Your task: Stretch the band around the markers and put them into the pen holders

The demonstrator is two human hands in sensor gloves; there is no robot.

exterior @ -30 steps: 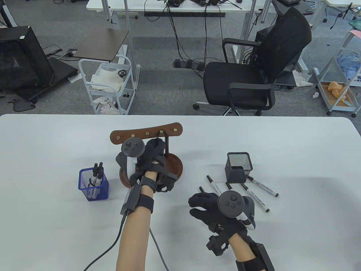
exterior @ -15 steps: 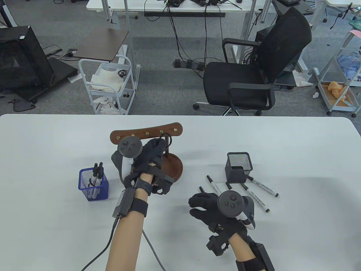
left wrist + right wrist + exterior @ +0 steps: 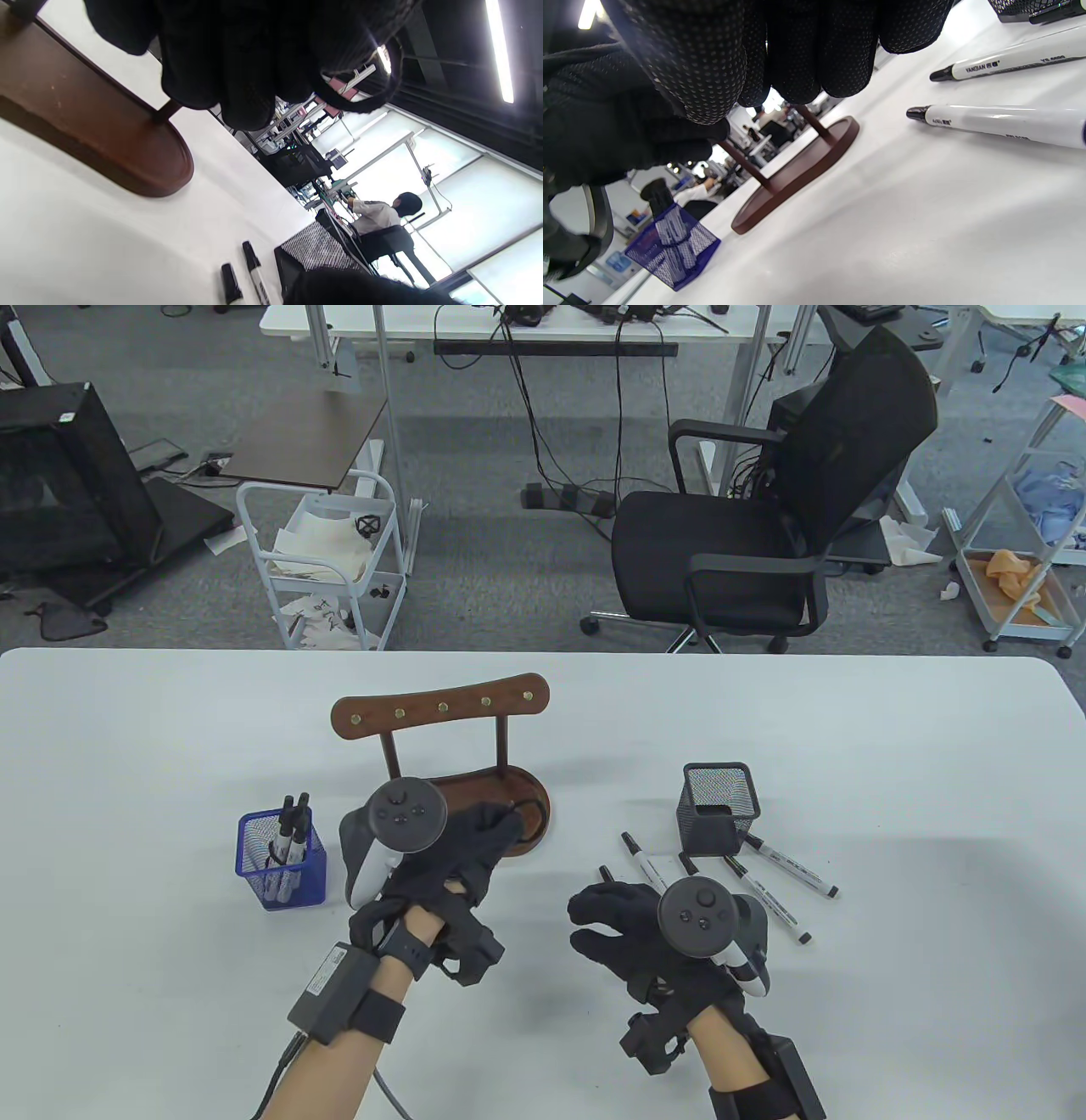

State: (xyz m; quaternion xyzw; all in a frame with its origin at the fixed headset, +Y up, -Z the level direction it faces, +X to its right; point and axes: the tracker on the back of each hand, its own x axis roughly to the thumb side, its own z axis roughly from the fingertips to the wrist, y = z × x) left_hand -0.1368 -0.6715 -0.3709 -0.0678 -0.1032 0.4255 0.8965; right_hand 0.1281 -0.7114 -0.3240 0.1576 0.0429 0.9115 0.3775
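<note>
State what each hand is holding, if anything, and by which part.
The left hand pinches a black elastic band at one end of its loop, between its fingers. The right hand holds nothing; its fingers curl loosely above the table.

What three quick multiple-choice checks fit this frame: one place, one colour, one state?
1. Where do the loose markers lie?
A in the blue holder
B on the table by the black holder
C on the wooden rack
2. Colour of the holder with markers in it?
A blue
B red
C white
3. The left hand:
A open, empty
B pinches the band
C grips a marker

B: they lie flat beside the mesh holder.
A: the blue holder has markers standing in it.
B: the black loop hangs from its fingertips.
</note>
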